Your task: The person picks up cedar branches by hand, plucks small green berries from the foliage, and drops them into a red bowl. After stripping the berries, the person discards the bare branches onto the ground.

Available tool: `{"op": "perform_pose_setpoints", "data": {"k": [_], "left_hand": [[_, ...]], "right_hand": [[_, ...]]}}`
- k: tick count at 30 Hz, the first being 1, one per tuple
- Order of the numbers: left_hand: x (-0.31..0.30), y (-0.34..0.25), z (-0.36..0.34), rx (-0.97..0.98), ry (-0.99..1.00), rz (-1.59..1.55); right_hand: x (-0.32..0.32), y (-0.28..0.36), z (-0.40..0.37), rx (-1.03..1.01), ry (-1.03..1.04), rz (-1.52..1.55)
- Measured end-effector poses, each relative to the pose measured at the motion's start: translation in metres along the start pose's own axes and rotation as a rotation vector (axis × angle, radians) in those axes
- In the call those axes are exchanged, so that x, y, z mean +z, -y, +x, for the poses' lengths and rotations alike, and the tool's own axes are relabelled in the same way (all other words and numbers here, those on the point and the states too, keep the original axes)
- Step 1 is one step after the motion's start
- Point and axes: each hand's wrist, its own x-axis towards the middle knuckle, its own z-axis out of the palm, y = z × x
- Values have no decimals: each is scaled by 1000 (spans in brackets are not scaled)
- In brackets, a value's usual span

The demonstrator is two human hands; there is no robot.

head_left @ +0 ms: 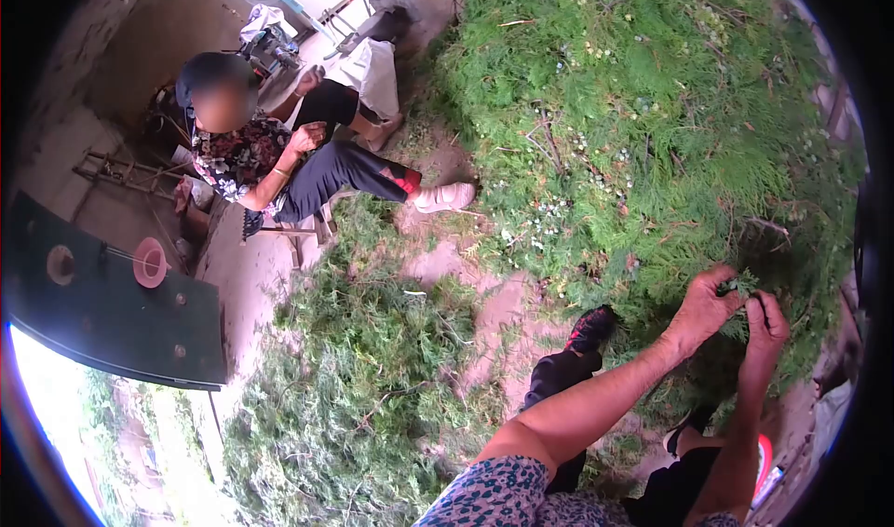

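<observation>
My left hand (pixel 710 311) is closed on a small green sprig (pixel 742 283) at the right edge of a large heap of cut evergreen branches (pixel 643 145). Close beside it, my right hand (pixel 766 322) has its fingers bent together near the lower end of the sprig. What the right fingers pinch, if anything, is too small to make out. Small pale berries show among the green foliage of the heap.
A second spread of branches (pixel 363 378) covers the floor at lower centre. Another person (pixel 237 164) sits on a low stool at the upper left. A dark green door panel (pixel 112 294) stands at the left, and a white sack (pixel 372 75) lies behind the person.
</observation>
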Motion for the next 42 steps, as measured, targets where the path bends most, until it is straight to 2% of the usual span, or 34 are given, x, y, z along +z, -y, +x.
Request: {"op": "perform_pose_setpoints", "data": {"k": [2,4,6,8,13,15,16,17,18,19,21,22,25,28,30,33,35,37,39,41,42], "left_hand": [[-3,-6,1,-135,94,101],[-5,-8,2,-131,124,169],[-5,-11,1,-126,152,235],[-4,-14,0,-22,168,293],[-5,-9,-2,-98,232,257],[1,-20,-7,-119,235,203],[1,-9,-6,26,245,209],[-1,-13,-9,-101,224,66],[-5,-23,-9,-184,200,164],[-3,-15,-5,-233,108,131],[-5,-21,0,-393,78,-77],[-7,-25,0,-360,119,-243],[-6,-36,1,-359,102,-320],[-7,-37,1,-344,196,-217],[-4,-34,0,-243,167,-51],[5,-40,-2,-193,204,71],[6,-40,-3,-243,243,100],[5,-33,-4,-150,266,353],[7,-31,-3,-180,292,356],[13,-36,-5,-274,262,292],[10,-29,-6,-237,194,190]], "right_hand": [[-6,0,1,3,41,2],[-8,3,1,6,80,1],[-2,10,-1,-74,19,-40],[-2,13,-1,-65,22,-55],[-3,16,-1,-56,16,-51],[-4,30,-1,65,65,-148],[0,33,-1,35,42,-96],[3,32,-2,10,6,-53],[-1,31,0,128,-3,132],[-6,29,5,229,-24,323],[-4,24,6,192,-46,615],[-6,21,7,221,-43,655],[-8,17,9,298,6,648],[-8,23,6,197,-37,468],[-9,28,5,149,-78,423],[-10,36,5,-93,-73,74],[-7,35,5,-277,-34,-109],[-1,37,3,-339,37,-178],[8,27,-1,-247,40,33],[3,26,1,-296,1,-33],[0,26,3,-347,-37,-98]]}}
